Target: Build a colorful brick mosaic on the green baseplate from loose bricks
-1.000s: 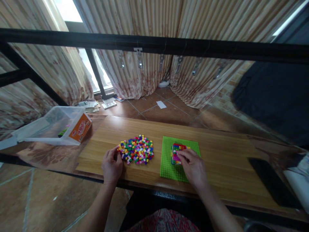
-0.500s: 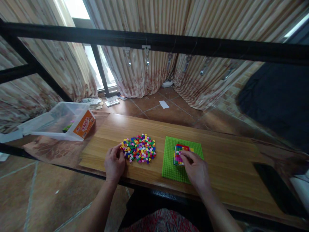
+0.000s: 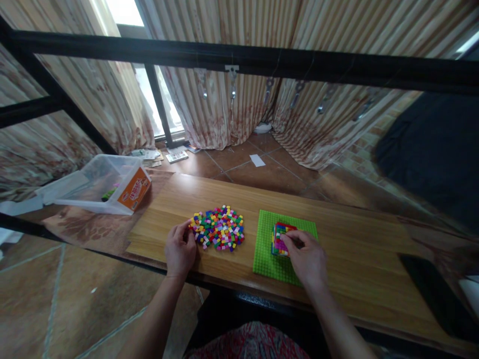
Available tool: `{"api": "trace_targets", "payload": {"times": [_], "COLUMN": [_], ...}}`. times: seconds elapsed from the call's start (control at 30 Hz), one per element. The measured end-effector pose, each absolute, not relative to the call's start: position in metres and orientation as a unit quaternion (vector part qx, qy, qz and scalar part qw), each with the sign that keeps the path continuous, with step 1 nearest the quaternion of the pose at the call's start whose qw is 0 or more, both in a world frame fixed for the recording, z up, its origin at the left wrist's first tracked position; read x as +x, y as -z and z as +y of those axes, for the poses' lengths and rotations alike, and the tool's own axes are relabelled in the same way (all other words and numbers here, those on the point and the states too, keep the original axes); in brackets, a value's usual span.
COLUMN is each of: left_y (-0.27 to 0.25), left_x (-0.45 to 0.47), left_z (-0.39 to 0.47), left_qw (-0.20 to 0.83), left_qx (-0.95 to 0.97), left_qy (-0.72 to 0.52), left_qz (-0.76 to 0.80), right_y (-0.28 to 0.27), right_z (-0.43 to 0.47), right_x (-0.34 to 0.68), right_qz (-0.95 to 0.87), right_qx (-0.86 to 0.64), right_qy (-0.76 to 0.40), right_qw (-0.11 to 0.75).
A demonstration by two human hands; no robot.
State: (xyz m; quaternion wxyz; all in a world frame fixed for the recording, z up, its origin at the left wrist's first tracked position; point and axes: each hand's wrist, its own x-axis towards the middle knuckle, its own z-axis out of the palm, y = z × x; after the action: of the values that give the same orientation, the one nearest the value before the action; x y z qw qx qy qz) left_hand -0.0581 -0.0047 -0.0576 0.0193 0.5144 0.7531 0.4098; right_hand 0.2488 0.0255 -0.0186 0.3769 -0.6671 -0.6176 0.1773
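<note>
A loose pile of small multicoloured toy bricks (image 3: 219, 230) lies on the wooden tabletop. At its left edge rests my left hand (image 3: 180, 253), fingers curled, with a gap between thumb and forefinger; their tips touch the outermost bricks. To the right is a green studded baseplate (image 3: 265, 262). A small block-shaped build of coloured bricks (image 3: 279, 247) stands on it. My right hand (image 3: 310, 257) reaches over from the right, thumb and forefinger pinched on a small toy brick at the top of the build. The fingers mostly hide that brick.
The wooden tabletop (image 3: 355, 259) carries a dark flat object (image 3: 434, 289) at its right end. A clear plastic box (image 3: 93, 202) with an orange label stands at the left. A black metal bar (image 3: 262, 60) crosses beyond the table, before striped curtains (image 3: 247, 109).
The whole view has shifted slightly. My right hand stays on the build, its fingers moved only a little. My left hand remains at the pile's left edge.
</note>
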Motion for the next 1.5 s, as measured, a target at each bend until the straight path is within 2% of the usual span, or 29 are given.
{"api": "trace_targets", "payload": {"times": [0.67, 0.93, 1.13, 1.5], "left_y": [0.060, 0.058, 0.058, 0.062], "left_x": [-0.060, -0.059, -0.058, -0.059], "left_z": [-0.004, -0.004, -0.005, -0.005], "left_qw": [0.026, 0.034, 0.039, 0.037], "left_qx": [0.515, 0.511, 0.505, 0.510], "left_qy": [-0.414, -0.415, -0.420, -0.420], "left_qz": [0.750, 0.752, 0.753, 0.750], "right_y": [0.016, 0.000, 0.005, 0.040], "right_z": [0.029, 0.011, -0.004, 0.017], "right_x": [0.248, 0.244, 0.201, 0.163], "right_qz": [-0.612, -0.593, -0.722, -0.799], "right_qx": [-0.658, -0.635, -0.533, -0.501], "right_qy": [-0.225, -0.241, -0.256, -0.216], "right_qw": [0.376, 0.433, 0.360, 0.253]}}
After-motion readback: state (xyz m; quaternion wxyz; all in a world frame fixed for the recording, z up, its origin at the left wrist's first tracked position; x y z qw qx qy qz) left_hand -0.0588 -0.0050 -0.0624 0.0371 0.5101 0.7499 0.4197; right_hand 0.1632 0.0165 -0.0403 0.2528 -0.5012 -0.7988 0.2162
